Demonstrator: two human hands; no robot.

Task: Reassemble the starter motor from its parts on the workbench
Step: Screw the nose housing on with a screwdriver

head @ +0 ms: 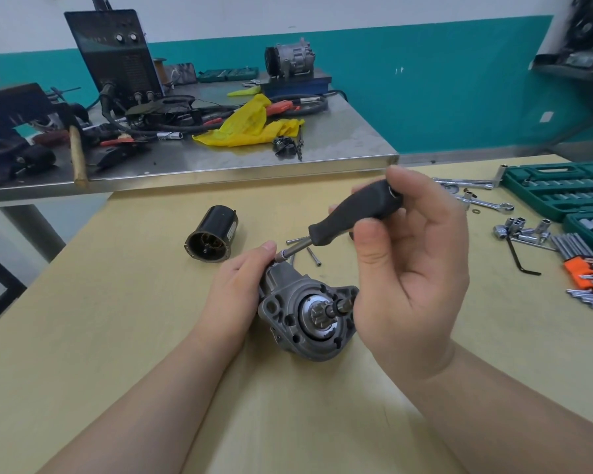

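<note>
Near the table's (117, 336) middle: grey housing (308, 316), pinion end facing the camera. Left hand (233, 292) curled round its left side, thumb beside the driver tip. Right hand (411, 268) above, fingers pinching the black driver (356, 213), shaft angled down onto the housing's top. Black casing (213, 234) on its side toward the far edge. Bolts (314, 256) behind the housing. Socket set (562, 193) at the far right corner.

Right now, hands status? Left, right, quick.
Left hand: closed, grips the starter housing from its side.
Right hand: closed, grip round the black screwdriver, whose tip is at the housing's top.
</note>
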